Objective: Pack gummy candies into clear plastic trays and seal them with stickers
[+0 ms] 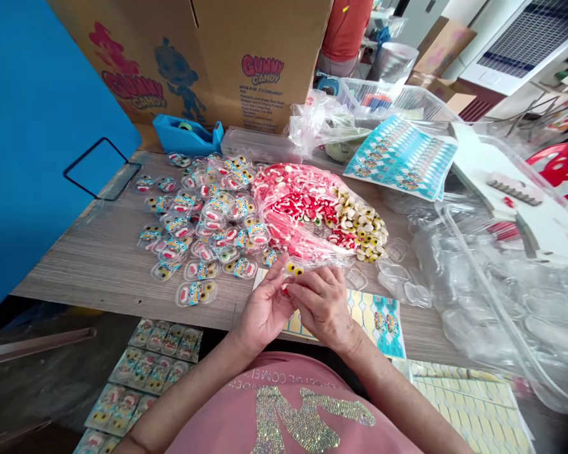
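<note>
Table (99,258) with a grey wood-grain top carries the work area. At its near edge, centre, the left hand (264,310) and right hand (324,304) meet, fingertips touching. Both hands pinch one small clear candy pack (292,272) between thumb and fingers. The left fingers are pressed on its left side and the right fingers are curled over its right side. A yellow eye-shaped gummy shows inside the pack; the rest of it is hidden by the fingers.

The pack is held just above a printed sticker sheet (381,320) that lies flat on the table under the hands. Filled packs (203,221) lie spread in a loose pile to the left and far side of the hands. An open plastic bag of red-and-white gummies (303,205) lies just beyond the hands, with eyeball gummies (362,230) at its right end. Empty clear shells (400,277) lie to the right, near the bag. A blue tape dispenser (187,133) stands at the far left, against a cardboard box (260,38).
</note>
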Motion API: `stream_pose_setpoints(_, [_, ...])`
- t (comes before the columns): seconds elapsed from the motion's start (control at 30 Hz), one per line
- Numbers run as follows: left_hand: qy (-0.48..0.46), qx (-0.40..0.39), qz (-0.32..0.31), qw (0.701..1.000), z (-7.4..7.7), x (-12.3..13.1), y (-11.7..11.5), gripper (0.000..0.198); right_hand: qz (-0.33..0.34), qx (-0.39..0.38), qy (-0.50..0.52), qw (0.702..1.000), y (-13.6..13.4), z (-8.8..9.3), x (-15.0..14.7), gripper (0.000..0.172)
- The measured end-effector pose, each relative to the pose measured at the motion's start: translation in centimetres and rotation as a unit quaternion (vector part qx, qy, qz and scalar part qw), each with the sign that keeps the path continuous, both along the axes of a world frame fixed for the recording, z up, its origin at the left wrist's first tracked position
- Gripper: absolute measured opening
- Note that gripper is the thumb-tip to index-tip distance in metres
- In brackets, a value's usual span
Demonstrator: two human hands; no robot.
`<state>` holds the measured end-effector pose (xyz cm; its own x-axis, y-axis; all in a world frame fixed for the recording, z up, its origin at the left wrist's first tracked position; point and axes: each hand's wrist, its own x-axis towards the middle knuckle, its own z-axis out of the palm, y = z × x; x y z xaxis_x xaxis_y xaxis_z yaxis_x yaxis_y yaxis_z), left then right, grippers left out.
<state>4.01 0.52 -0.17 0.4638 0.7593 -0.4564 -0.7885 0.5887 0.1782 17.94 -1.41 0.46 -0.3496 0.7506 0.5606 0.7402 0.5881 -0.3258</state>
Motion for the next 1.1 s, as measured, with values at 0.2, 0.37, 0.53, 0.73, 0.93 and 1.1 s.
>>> stream_pose_setpoints(0.2, [0.044,0.065,0.011,0.997,0.3,-1.9,0.9,0.051,0.001,-0.002,0.11,0.994,1.5,2.2,2.5,0.017])
stream_pose_setpoints(0.37, [0.124,0.129,0.034,0.983,1.5,-5.1,2.0,0.053,-0.048,-0.015,0.014,0.999,1.6,1.8,5.7,0.022])
stream_pose_setpoints(0.53, [0.137,0.118,0.024,0.983,1.2,-5.9,1.9,0.053,0.094,-0.111,-0.226,0.963,0.3,-1.8,4.4,0.046])
stream_pose_setpoints(0.73, [0.134,0.08,-0.01,0.988,0.3,-5.1,0.8,0.055,0.138,-0.133,-0.254,0.948,1.6,-2.2,3.0,0.04])
stream_pose_setpoints(0.93, [0.132,0.059,-0.011,0.989,0.0,-5.0,0.6,0.056,0.132,-0.098,-0.25,0.954,1.5,-2.0,3.7,0.027])
stream_pose_setpoints(1.1, [0.127,0.047,-0.016,0.991,-0.7,-4.6,0.5,0.053,0.122,-0.08,-0.167,0.975,0.3,-4.1,4.9,0.033])
